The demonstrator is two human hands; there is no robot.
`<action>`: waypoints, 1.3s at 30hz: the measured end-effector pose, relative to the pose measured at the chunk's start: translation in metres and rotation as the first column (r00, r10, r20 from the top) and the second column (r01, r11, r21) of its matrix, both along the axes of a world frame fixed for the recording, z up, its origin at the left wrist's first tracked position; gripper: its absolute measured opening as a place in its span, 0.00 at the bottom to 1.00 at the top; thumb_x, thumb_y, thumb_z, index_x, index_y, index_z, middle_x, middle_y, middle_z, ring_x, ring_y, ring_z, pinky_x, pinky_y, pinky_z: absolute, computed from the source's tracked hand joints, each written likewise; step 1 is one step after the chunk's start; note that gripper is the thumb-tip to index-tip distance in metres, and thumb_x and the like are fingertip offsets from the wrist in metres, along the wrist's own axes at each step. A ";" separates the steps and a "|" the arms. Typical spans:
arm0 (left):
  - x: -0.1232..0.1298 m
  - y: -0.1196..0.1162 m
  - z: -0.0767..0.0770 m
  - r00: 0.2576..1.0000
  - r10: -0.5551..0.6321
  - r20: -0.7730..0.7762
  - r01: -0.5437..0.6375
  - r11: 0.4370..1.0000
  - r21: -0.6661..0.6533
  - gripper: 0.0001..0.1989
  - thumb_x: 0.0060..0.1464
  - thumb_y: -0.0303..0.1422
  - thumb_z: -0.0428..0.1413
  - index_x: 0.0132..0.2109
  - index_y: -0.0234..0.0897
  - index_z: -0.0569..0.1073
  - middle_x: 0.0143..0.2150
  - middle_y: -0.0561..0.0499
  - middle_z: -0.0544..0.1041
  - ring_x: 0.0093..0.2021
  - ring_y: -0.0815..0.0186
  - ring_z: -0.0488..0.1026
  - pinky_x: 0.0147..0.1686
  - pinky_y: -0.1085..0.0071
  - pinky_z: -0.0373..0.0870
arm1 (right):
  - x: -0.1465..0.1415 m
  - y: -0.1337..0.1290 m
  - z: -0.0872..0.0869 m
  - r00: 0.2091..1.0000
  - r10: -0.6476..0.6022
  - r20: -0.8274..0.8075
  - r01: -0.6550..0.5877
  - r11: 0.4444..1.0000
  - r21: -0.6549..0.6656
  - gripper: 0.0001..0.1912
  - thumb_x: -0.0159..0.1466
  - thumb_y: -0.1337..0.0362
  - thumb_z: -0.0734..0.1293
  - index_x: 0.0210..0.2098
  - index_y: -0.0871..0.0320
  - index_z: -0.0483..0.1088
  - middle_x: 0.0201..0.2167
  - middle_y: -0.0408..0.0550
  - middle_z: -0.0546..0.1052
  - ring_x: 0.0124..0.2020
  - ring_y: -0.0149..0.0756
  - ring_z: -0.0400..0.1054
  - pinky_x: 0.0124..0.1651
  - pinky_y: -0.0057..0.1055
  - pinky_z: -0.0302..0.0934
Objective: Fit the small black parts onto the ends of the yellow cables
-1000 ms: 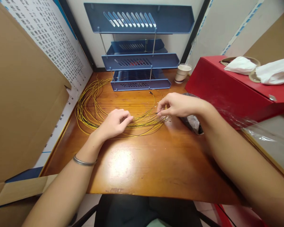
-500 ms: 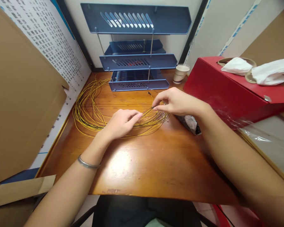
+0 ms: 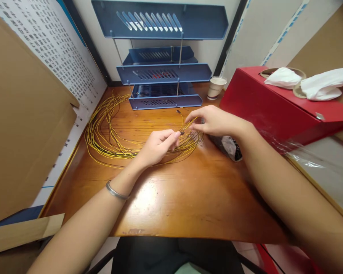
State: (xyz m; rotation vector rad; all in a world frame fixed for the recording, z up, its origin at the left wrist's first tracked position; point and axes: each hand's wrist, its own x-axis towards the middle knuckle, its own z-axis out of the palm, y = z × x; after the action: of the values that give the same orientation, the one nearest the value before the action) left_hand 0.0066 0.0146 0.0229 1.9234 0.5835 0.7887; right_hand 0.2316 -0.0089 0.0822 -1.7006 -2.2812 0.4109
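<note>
A large loose coil of thin yellow and black wires [image 3: 111,150] lies on the wooden table. My left hand [image 3: 160,144] is closed over the coil's right part, thumb and forefinger pinching a wire end with a small black connector [image 3: 182,133]. The connector sticks out past the fingertips. Just right of it, my right hand [image 3: 210,121] hovers with thumb and fingers apart, holding nothing that I can see. Wires pass behind its fingertips. Another wire end with a small dark tip [image 3: 178,111] curves up beyond the hands.
A blue tiered tray rack [image 3: 165,101] stands at the back, a paper cup [image 3: 216,87] beside it. On the right are a red box [image 3: 263,104] topped with white tissue, and a dark plastic bag [image 3: 230,148]. Cardboard [image 3: 25,114] stands at the left.
My left hand has moved right and up and now grips the connector end. The right hand's fingers, pinched on a dark wire end before, have come apart.
</note>
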 end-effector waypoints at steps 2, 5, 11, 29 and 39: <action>-0.005 -0.005 0.002 0.999 -0.025 0.021 0.025 1.000 -0.008 0.21 0.66 0.40 0.51 0.27 0.33 0.72 0.23 0.53 0.70 0.26 0.72 0.66 0.31 0.74 0.62 | 0.008 0.003 -0.002 0.995 -0.095 -0.012 0.096 0.992 0.081 0.12 0.65 0.66 0.66 0.44 0.60 0.80 0.40 0.51 0.83 0.40 0.40 0.75 0.47 0.37 0.65; -0.008 -0.008 0.002 0.996 -0.046 0.070 0.049 0.998 -0.048 0.21 0.66 0.40 0.51 0.26 0.34 0.71 0.22 0.54 0.69 0.24 0.73 0.65 0.29 0.74 0.61 | 0.018 0.006 -0.004 0.982 -0.188 -0.035 0.191 0.966 0.177 0.11 0.65 0.65 0.66 0.41 0.61 0.81 0.39 0.52 0.83 0.40 0.41 0.76 0.47 0.39 0.67; -0.005 -0.003 -0.009 0.996 0.058 0.072 -0.051 0.994 -0.094 0.22 0.65 0.42 0.51 0.26 0.34 0.71 0.21 0.54 0.68 0.24 0.72 0.65 0.29 0.74 0.61 | 0.028 0.009 -0.006 0.961 -0.274 0.025 0.269 0.955 0.127 0.12 0.64 0.59 0.70 0.41 0.60 0.81 0.37 0.54 0.83 0.39 0.44 0.76 0.47 0.42 0.69; -0.002 0.001 -0.020 0.970 0.233 0.072 -0.229 0.971 -0.063 0.22 0.64 0.47 0.53 0.30 0.34 0.77 0.21 0.54 0.68 0.24 0.71 0.65 0.29 0.73 0.62 | 0.019 0.012 -0.013 0.949 -0.162 -0.271 0.138 0.985 -0.105 0.17 0.68 0.53 0.64 0.44 0.59 0.78 0.41 0.53 0.83 0.38 0.40 0.78 0.45 0.40 0.73; 0.000 -0.001 -0.019 0.974 0.222 0.042 -0.222 0.975 -0.019 0.22 0.64 0.46 0.53 0.29 0.34 0.77 0.20 0.54 0.68 0.23 0.72 0.64 0.27 0.73 0.61 | 0.028 0.010 -0.007 0.856 -0.204 -0.475 0.158 0.978 -0.135 0.21 0.70 0.48 0.62 0.44 0.56 0.79 0.50 0.55 0.81 0.42 0.41 0.78 0.49 0.41 0.74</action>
State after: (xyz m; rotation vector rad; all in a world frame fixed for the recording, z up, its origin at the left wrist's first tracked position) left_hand 0.0064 0.0133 0.0037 1.8437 0.7849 0.9628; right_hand 0.2600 0.0011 0.0753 -1.6063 -1.7459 0.8102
